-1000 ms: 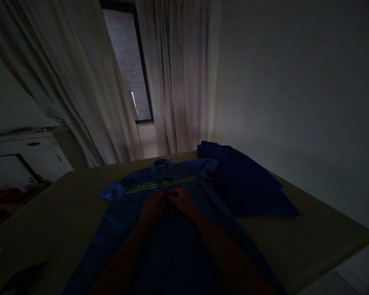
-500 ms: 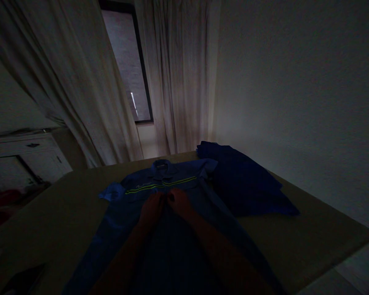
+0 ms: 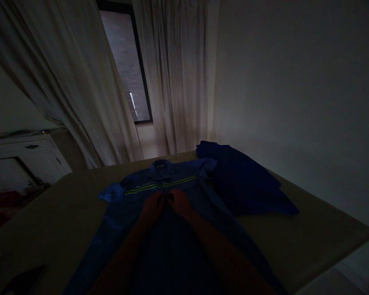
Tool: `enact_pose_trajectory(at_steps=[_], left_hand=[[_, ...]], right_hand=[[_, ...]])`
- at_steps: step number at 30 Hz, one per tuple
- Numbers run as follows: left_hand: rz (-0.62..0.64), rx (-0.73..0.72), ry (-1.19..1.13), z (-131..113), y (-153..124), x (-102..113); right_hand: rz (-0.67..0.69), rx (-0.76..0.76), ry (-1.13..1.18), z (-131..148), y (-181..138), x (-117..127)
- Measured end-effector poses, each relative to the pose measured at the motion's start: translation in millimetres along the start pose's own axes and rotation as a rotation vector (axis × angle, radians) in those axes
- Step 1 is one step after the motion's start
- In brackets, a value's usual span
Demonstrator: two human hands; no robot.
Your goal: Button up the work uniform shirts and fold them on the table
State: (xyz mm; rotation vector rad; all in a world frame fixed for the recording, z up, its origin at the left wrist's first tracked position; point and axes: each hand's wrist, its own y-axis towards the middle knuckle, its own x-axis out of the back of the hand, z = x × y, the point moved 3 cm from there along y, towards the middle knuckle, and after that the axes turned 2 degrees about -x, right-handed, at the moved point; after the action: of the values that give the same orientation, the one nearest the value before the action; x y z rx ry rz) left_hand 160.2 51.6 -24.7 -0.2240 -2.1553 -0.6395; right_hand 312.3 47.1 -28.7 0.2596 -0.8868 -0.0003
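Observation:
A blue work shirt (image 3: 184, 186) with a yellow-green reflective stripe across the chest lies flat, collar away from me, on a table (image 3: 310, 229). My left hand (image 3: 153, 206) and my right hand (image 3: 178, 201) meet at the shirt's front opening just below the stripe. Both hands have their fingers pinched on the fabric there. The room is very dark and the fingertips are hard to make out.
A darker blue garment (image 3: 249, 180) lies in a heap on the table to the right of the shirt. Pale curtains (image 3: 178, 73) and a window (image 3: 126, 61) stand behind the table. A white cabinet (image 3: 21, 159) is at the left.
Both hands have slid a little toward me along the shirt's front opening. The shirt and the other garment have not moved.

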Motion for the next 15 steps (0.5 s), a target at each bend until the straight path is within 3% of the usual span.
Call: enact_pose_trajectory(at_steps=[6, 15], left_hand=[[0.0, 0.104, -0.054, 2.4, 1.0, 1.6], [0.016, 0.123, -0.061, -1.8, 1.9, 3.3]], right_hand=[[0.006, -0.018, -0.023, 4.9, -3.5, 3.2], [0.017, -0.011, -0.047, 6.9, -5.1, 5.9]])
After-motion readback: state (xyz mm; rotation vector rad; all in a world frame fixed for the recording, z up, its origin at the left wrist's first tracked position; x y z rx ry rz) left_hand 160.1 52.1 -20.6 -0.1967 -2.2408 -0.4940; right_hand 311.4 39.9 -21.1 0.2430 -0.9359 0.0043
